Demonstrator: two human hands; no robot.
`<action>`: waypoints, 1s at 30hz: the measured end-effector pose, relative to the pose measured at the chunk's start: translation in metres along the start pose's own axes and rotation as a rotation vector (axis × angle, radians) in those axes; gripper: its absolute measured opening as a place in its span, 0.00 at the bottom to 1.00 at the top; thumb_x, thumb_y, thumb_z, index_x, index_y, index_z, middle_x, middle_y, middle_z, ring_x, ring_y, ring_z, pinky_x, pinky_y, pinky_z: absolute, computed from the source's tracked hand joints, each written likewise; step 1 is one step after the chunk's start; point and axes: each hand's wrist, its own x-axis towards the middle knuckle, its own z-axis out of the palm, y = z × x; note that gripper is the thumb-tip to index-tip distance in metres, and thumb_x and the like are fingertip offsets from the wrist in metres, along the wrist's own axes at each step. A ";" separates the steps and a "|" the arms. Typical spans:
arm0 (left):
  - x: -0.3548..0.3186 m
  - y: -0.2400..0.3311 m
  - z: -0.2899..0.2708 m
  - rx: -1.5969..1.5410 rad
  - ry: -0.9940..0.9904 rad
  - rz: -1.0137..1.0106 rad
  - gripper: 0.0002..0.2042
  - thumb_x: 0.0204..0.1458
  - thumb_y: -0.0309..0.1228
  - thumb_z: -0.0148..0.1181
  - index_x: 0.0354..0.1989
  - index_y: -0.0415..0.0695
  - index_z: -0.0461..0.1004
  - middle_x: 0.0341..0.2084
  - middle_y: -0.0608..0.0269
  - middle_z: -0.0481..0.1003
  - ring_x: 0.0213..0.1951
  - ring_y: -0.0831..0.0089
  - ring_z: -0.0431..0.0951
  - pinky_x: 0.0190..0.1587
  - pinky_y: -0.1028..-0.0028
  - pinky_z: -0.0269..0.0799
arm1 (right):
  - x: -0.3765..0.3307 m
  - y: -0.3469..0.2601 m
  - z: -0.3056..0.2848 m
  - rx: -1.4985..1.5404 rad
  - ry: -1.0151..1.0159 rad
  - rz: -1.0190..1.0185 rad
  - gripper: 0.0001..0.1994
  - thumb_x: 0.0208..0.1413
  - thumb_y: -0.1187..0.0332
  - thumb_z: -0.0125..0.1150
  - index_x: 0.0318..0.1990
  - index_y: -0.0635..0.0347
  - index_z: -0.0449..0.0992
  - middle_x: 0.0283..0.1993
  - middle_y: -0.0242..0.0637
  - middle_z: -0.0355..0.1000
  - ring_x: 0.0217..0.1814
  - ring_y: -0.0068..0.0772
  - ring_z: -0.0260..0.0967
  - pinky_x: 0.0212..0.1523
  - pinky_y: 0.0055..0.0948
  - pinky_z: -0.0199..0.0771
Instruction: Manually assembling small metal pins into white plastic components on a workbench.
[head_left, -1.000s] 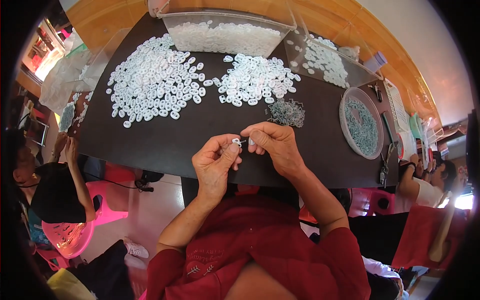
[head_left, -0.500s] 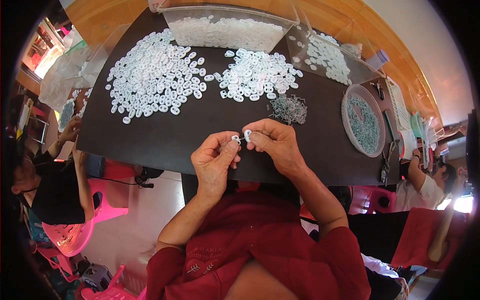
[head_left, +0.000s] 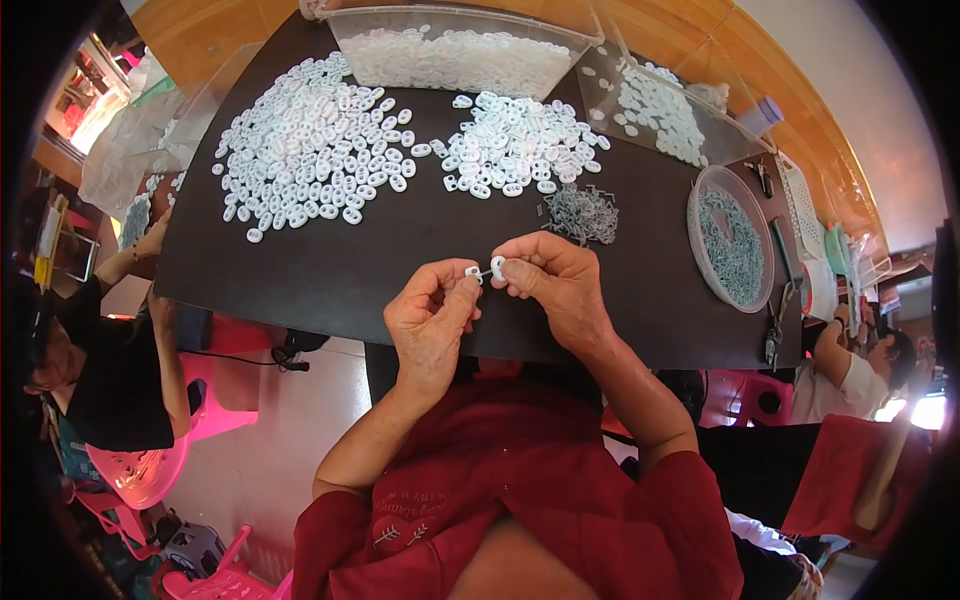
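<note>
— What do you have in the hands right now?

— My left hand (head_left: 432,318) pinches a small white piece (head_left: 473,271) between thumb and fingertips. My right hand (head_left: 553,282) is closed on a second white piece (head_left: 498,267), just beside the first. The two pieces sit nearly touching, with something thin between them that I can't make out. Both hands hover over the near edge of the black table (head_left: 330,275).

— And farther out on the table?

— A big heap of white pieces (head_left: 315,150) lies to the left, a smaller heap (head_left: 520,145) to the right of it. Near my right hand is a little pile of grey metal bits (head_left: 583,213). A round dish (head_left: 732,240) with more grey bits stands further right. At the far edge are two clear trays (head_left: 455,50), both holding white pieces.

— Anyone else around?

— A person in black (head_left: 110,370) sits at my left on a pink chair (head_left: 150,470), and another person (head_left: 850,370) is at the right, by the table's end.
</note>
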 end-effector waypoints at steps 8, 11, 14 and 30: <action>0.000 0.002 0.000 0.031 0.012 -0.008 0.07 0.54 0.23 0.57 0.39 0.34 0.74 0.26 0.65 0.74 0.23 0.82 0.70 0.23 0.84 0.65 | 0.003 0.002 0.002 -0.008 0.013 -0.036 0.06 0.55 0.75 0.59 0.39 0.66 0.77 0.30 0.31 0.75 0.30 0.15 0.68 0.32 0.15 0.67; 0.000 0.001 -0.001 0.031 0.017 -0.016 0.07 0.54 0.23 0.57 0.39 0.34 0.74 0.26 0.65 0.74 0.23 0.83 0.70 0.23 0.84 0.65 | 0.003 0.002 0.005 -0.015 0.010 -0.046 0.06 0.55 0.75 0.58 0.39 0.66 0.77 0.30 0.31 0.75 0.30 0.15 0.68 0.32 0.15 0.67; 0.000 -0.001 -0.001 0.058 0.023 -0.005 0.06 0.54 0.23 0.57 0.38 0.34 0.74 0.26 0.65 0.74 0.23 0.83 0.70 0.24 0.84 0.65 | 0.002 0.002 0.008 -0.014 0.017 -0.060 0.06 0.55 0.76 0.58 0.39 0.66 0.77 0.29 0.30 0.74 0.30 0.14 0.67 0.32 0.15 0.67; 0.000 -0.004 0.004 0.021 -0.007 0.012 0.08 0.55 0.23 0.57 0.41 0.34 0.74 0.28 0.63 0.75 0.24 0.82 0.73 0.24 0.84 0.66 | -0.004 0.007 0.019 -0.255 0.155 -0.224 0.05 0.54 0.80 0.56 0.38 0.67 0.76 0.31 0.34 0.72 0.32 0.19 0.68 0.33 0.22 0.69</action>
